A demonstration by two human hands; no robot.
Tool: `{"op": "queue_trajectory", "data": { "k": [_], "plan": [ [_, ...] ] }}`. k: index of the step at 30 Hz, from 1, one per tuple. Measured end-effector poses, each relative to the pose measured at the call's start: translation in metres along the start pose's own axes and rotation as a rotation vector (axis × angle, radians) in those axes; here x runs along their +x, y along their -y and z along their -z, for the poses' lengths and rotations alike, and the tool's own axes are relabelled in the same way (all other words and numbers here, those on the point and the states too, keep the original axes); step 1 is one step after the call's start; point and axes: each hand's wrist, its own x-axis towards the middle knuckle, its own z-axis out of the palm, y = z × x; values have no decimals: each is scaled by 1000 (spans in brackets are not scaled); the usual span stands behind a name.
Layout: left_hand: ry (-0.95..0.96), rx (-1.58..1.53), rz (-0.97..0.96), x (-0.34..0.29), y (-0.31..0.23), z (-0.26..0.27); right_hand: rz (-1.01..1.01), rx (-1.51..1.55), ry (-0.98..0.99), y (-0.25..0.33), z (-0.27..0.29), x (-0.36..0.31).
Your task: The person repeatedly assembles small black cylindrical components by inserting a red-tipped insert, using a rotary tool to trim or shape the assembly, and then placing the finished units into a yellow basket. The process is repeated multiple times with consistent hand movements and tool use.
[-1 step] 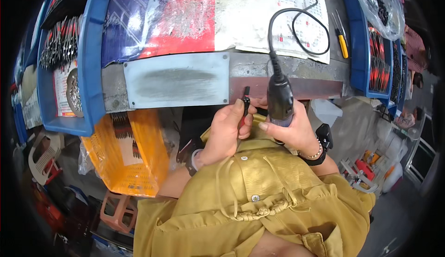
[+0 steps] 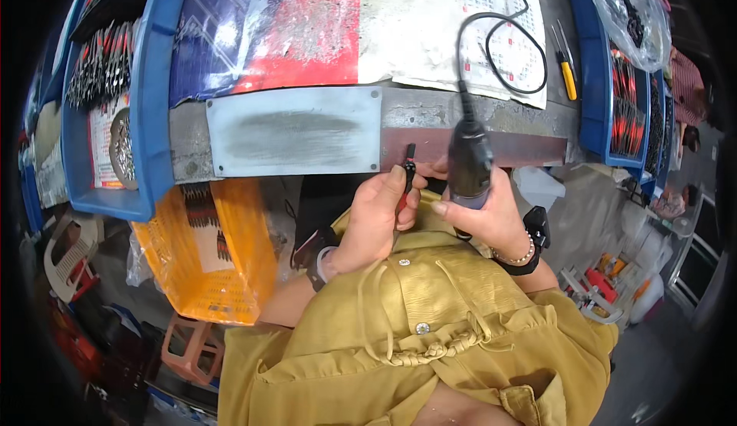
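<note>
Close to my body, just off the bench's front edge, my left hand (image 2: 378,209) pinches a small black-and-red hand tool (image 2: 410,166) whose black end points up toward the bench. What kind of tool it is cannot be made out. My right hand (image 2: 495,215) is wrapped round a black corded electric screwdriver (image 2: 470,157), its cord end up and its lower end down toward my lap. Fingertips of the right hand reach across close to the small tool. The screwdriver's body hides part of the right fingers.
Printed sheets (image 2: 414,34) cover the bench, and a pale blue plate (image 2: 295,134) is fixed along its edge. Blue bins (image 2: 151,119) with many black-and-red tools stand left and right. A yellow-handled screwdriver (image 2: 567,80) lies at right. Below left is an orange basket (image 2: 253,257).
The electric screwdriver has shifted slightly to the right and its cord has swung with it. Both hands keep their hold, nearly in the same place.
</note>
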Motion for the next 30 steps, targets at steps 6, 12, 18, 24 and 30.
{"op": "queue_trajectory", "data": {
  "k": [6, 12, 18, 24, 30],
  "plan": [
    [8, 132, -90, -4, 1, -1, 490, 36, -128, 14, 8, -10],
    [51, 166, -58, -5, -6, -1, 952, 33, 263, 49, 19, -7],
    [33, 173, -17, -5, -10, -2, 1178, -81, 222, 46, -5, 6],
    [22, 138, 41, -5, -13, -2, 1150, 72, 215, 46, -18, 16],
    [35, 112, 35, -4, -11, 0, 1141, -77, 294, 46, -19, 25]
  ]
}}
